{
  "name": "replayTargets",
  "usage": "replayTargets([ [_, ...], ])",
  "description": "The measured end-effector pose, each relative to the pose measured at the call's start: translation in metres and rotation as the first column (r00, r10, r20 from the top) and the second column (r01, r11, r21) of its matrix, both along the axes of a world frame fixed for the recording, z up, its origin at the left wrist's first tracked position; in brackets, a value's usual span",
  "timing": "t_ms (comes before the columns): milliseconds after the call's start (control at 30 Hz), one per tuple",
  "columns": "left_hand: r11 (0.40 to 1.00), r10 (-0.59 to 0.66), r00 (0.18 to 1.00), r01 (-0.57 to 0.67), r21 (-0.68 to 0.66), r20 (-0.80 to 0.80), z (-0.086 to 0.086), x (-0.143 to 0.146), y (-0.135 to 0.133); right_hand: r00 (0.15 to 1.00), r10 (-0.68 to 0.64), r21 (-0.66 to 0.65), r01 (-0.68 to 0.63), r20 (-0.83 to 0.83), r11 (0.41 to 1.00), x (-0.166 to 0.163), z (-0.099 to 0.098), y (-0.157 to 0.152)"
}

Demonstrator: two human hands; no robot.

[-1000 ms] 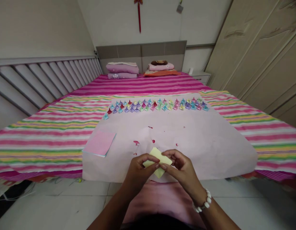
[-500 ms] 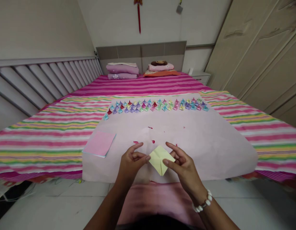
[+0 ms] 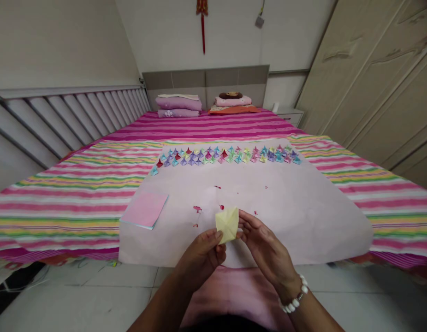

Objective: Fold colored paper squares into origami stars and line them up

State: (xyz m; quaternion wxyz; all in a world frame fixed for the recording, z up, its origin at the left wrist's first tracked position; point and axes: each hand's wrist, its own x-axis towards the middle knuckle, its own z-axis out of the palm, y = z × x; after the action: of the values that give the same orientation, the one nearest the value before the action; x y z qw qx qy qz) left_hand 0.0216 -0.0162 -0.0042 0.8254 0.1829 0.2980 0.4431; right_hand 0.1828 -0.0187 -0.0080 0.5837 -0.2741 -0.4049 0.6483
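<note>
Both my hands hold a small pale yellow folded paper [image 3: 228, 223] up over the near edge of a big pale pink sheet [image 3: 303, 207] spread on the bed. My left hand [image 3: 202, 255] pinches its lower left part with curled fingers. My right hand [image 3: 262, 242], with a white bead bracelet on the wrist, grips its right side. A stack of pink square papers [image 3: 145, 210] lies to the left on the sheet. A row of several small colourful folded paper pieces [image 3: 227, 155] runs along the sheet's far edge.
The bed has a striped pink, yellow and green cover [image 3: 78, 184]. Small red paper scraps [image 3: 197, 209] dot the sheet. Folded bedding and pillows [image 3: 179, 105] lie at the headboard. A wardrobe [image 3: 379, 78] stands right, a slatted rail [image 3: 61, 120] left, tiled floor below.
The yellow paper went from a flatter, opened diamond to a more compact folded shape held higher. My hands closed in around it, and the camera tilted slightly.
</note>
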Motion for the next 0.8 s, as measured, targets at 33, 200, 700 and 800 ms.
replayTargets([
  [33, 0.998, -0.066, 0.996, 0.067, -0.021, 0.066, 0.0, -0.003, -0.001, 0.998, 0.048, -0.009, -0.049, -0.034, 0.999, 0.001, 0.001, 0.001],
  [200, 0.931, -0.296, 0.903, 0.345, -0.116, 0.313, -0.006, -0.004, -0.011, 0.977, 0.2, -0.069, -0.204, -0.072, 0.976, -0.002, -0.002, 0.003],
  [700, 0.909, 0.159, 0.862, 0.062, 0.412, -0.481, 0.008, -0.017, 0.004, 0.99, 0.11, -0.211, -0.089, 0.091, 0.973, -0.001, 0.003, 0.004],
  [800, 0.879, 0.116, 0.838, 0.163, 0.448, -0.533, 0.017, -0.019, 0.003, 0.985, 0.097, -0.218, -0.064, 0.145, 0.974, -0.004, 0.003, 0.004],
])
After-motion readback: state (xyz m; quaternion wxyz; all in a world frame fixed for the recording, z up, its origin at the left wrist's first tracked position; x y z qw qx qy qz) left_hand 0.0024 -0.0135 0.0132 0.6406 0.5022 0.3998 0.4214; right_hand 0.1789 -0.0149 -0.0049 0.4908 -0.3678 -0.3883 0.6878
